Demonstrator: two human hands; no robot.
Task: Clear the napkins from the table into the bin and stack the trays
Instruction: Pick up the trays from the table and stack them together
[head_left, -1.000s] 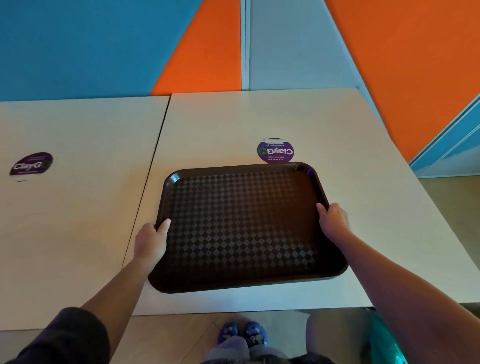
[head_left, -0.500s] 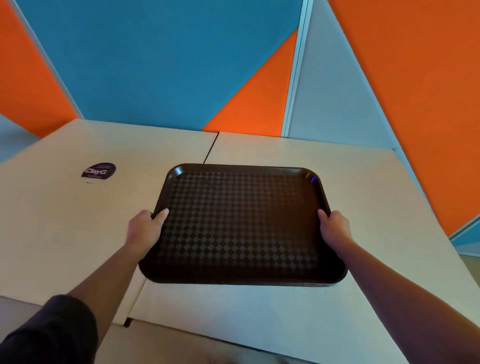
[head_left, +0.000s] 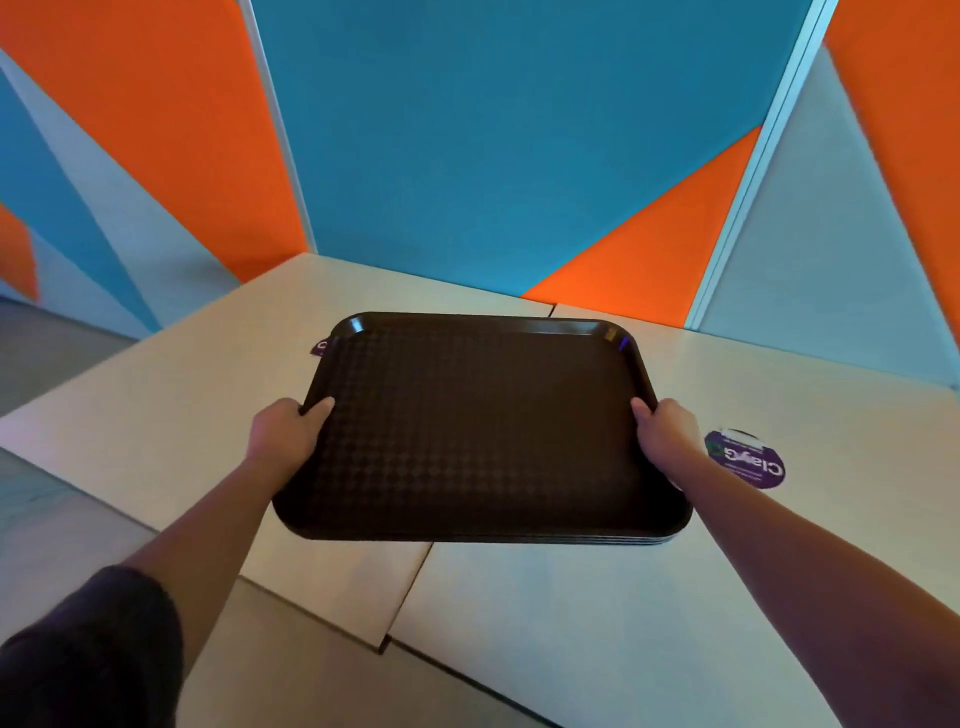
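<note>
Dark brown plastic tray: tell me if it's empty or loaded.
Empty. The dark brown plastic tray shows only its bare checkered surface, with nothing lying on it.

Both arms outstretched, left grip (head_left: 283, 431) and right grip (head_left: 667, 434) clasped

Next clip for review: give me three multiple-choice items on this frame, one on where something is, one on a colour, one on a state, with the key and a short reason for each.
1. Where is the fully visible purple sticker?
A. On the table right of the tray stack
B. On the wall
C. Inside the top tray

2. What colour is the tray stack?
A. Dark brown
B. White
C. Green

3. How is the tray stack held?
A. Left hand only
B. Both hands grip its side edges
C. Neither hand touches it

Key:
1 A, it lies on the table beside the right hand.
2 A, the surface and layered rims are dark brown.
3 B, the left hand and right hand each have a thumb over a rim.
</note>
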